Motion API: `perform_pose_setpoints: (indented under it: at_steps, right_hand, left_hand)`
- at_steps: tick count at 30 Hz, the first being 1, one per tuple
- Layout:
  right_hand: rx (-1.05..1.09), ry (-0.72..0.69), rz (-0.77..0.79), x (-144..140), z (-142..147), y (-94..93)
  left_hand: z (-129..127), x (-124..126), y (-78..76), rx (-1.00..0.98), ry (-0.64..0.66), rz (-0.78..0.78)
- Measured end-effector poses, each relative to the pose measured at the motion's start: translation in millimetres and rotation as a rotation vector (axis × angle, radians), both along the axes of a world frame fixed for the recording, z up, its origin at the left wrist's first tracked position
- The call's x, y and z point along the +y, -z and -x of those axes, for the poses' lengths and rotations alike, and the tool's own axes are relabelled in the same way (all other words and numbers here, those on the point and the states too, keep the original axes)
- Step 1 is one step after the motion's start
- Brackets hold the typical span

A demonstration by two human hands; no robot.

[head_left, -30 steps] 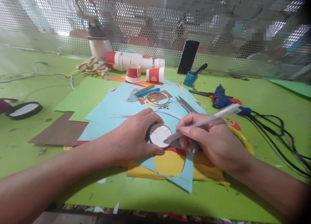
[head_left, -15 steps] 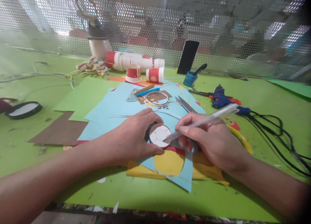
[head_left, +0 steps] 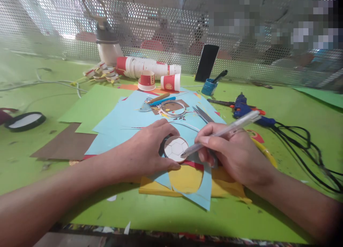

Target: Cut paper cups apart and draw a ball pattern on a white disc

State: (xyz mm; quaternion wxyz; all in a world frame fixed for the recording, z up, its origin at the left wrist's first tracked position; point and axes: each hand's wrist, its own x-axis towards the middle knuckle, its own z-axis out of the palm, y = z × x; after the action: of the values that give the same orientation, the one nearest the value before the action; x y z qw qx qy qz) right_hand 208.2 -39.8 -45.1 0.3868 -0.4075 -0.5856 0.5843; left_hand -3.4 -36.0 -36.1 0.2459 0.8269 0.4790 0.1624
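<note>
A small round paper disc (head_left: 175, 148) with a football pattern drawn on it lies on light blue paper sheets (head_left: 125, 122). My left hand (head_left: 148, 149) curls around the disc's left side, thumb and fingers pressing its rim. My right hand (head_left: 230, 152) grips a clear pen (head_left: 227, 129) like a writing tool, its tip touching the disc's right edge. Yellow paper (head_left: 187, 179) shows through a round hole in the blue sheet just below the disc.
On the green table (head_left: 294, 107) lie a blue glue gun (head_left: 242, 107) with black cable, scissors (head_left: 203, 115), a tape ring (head_left: 173, 108), paper cups (head_left: 171, 82), a cup stack (head_left: 147, 66), a phone (head_left: 207, 62), a blue pot (head_left: 209, 86), brown card (head_left: 65, 145). A perforated metal screen stands behind.
The pen's rear end has tilted slightly up and left while its tip stays on the disc's right edge. My left hand has not moved.
</note>
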Motion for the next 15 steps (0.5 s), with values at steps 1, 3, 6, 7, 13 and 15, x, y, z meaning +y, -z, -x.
perform_pose_setpoints:
  at_steps: [1,3,6,7,13,15]
  right_hand:
    - [-0.004,0.004,-0.004,-0.3,-0.1,0.0]
    - [-0.018,0.001,-0.013,-1.0,-0.3,-0.4]
    - [-0.044,-0.010,-0.021,-1.6,0.0,-1.5]
    - [-0.053,-0.012,-0.023,-1.5,0.3,-2.1]
    - [-0.112,-0.010,-0.053,-1.6,3.0,-6.2]
    - [-0.128,-0.005,-0.055,-2.3,3.4,-7.3]
  left_hand:
    - [0.1,0.2,0.5,0.000,0.001,-0.006]
    - [0.3,0.6,1.4,0.000,0.005,-0.016]
    - [0.7,0.9,2.0,-0.002,0.011,-0.020]
    - [0.8,0.9,2.1,-0.002,0.011,-0.020]
    - [1.2,0.2,1.4,-0.012,0.021,-0.025]
    - [0.9,0.1,1.2,-0.007,0.022,-0.022]
